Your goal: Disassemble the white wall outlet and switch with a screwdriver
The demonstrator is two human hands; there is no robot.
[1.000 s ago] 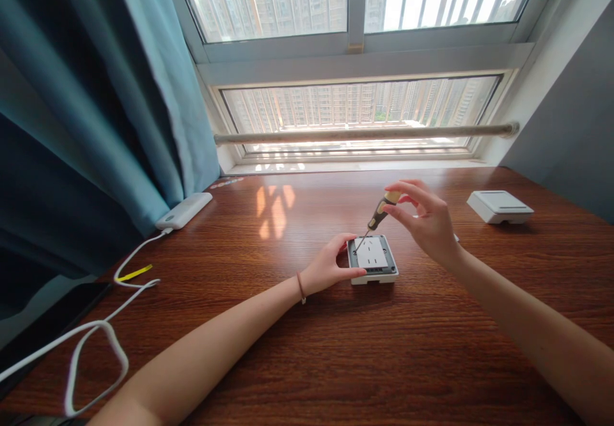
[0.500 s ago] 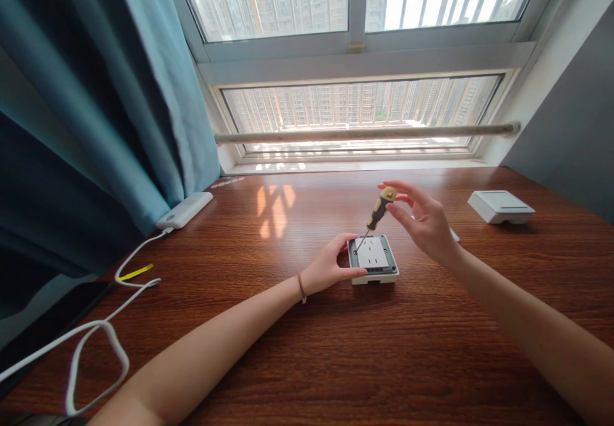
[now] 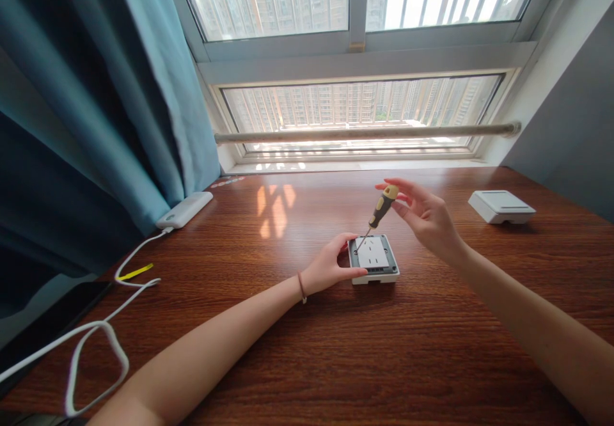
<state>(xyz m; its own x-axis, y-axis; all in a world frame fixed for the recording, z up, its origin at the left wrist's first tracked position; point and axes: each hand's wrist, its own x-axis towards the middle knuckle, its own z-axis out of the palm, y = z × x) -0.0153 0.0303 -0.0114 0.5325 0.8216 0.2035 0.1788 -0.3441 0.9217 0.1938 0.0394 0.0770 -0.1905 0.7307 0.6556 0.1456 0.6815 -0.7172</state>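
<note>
Fingers of the right hand (image 3: 426,218) have loosened since a second ago: then they wrapped the screwdriver (image 3: 378,213) handle, now they are spread, only thumb and fingertips pinching its yellow cap, which suggests a re-grip between turns. The tip has stayed at the far-left corner of the wall socket (image 3: 374,258) lying mid-table (image 3: 336,362), which the left hand (image 3: 329,266) keeps clamped by its left edge. The screw itself is too small to make out. A second white switch plate (image 3: 500,206) lies well apart.

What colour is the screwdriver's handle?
The screwdriver handle is black and yellow, held in the right hand; clearest in the head view.
</note>
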